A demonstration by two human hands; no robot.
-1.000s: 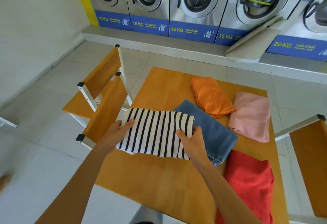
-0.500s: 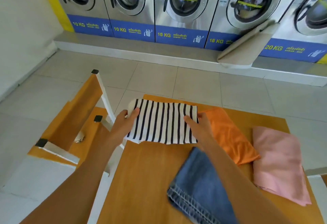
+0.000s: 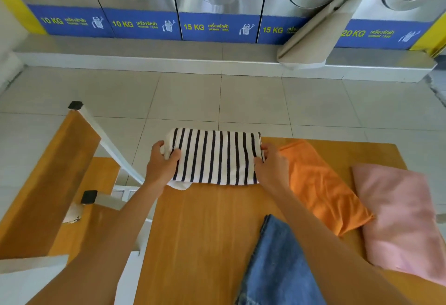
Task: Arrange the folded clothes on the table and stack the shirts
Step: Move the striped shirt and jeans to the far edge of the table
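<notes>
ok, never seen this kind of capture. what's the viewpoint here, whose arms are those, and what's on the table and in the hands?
There is no robot here. A person wears one wide-angle camera on the head, so you look forward and down along their own bare arms. The setting is a laundromat: a row of washing machines lines the far wall, and a wooden chair stands at the left.

The left hand and right hand each grip one end of a folded striped shirt at the far edge of the wooden table. Beside it lie a folded orange garment, a pink one and blue jeans nearer the camera.
</notes>
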